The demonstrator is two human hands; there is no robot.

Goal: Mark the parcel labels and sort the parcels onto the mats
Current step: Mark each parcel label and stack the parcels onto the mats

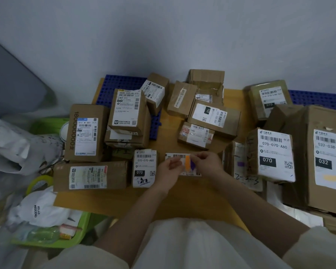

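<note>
Holding orange marker (188, 162) over small parcel (175, 156) at counter (173, 199) centre. Left hand (170, 169) pinches marker body, right hand (207, 163) pinches purple end, likely cap coming off so label can be marked. Parcel lies label-up, barcode readable. Blue mat (113, 88) at 11 o'clock, partly under boxes; 070 box (145, 167) just beside left hand at 9 o'clock, scribbled on already.

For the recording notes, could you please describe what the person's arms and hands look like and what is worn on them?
Both forearms are bare, with no gloves, watch or rings visible on the left hand or right hand. Loose cream-white short sleeves cover the upper arms, part of a matching pale top.
</note>
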